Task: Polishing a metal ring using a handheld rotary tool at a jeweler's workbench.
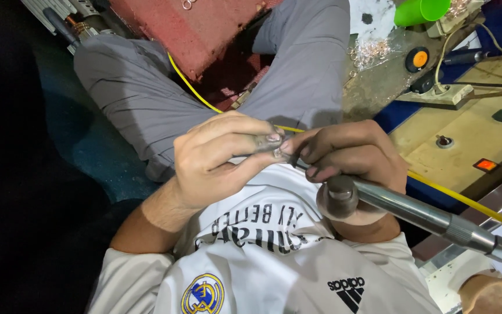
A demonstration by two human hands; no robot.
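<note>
My left hand (216, 157) pinches a small metal piece (278, 152) between thumb and forefinger, close in front of my chest; the piece is mostly hidden by the fingertips. My right hand (350, 154) is wrapped around a metal rotary handpiece (402, 206), whose shaft runs off to the lower right. Its tip points at the small piece, and the fingertips of both hands meet there. I sit with grey-trousered legs (146, 93) apart, wearing a white shirt.
A yellow cable (460, 200) runs across my lap to the right. On the right stands a beige control box (466, 139) with an orange lit switch (486, 164), a green cup (419, 10), small metal rings (370, 52) and a red block (187, 29) between my legs.
</note>
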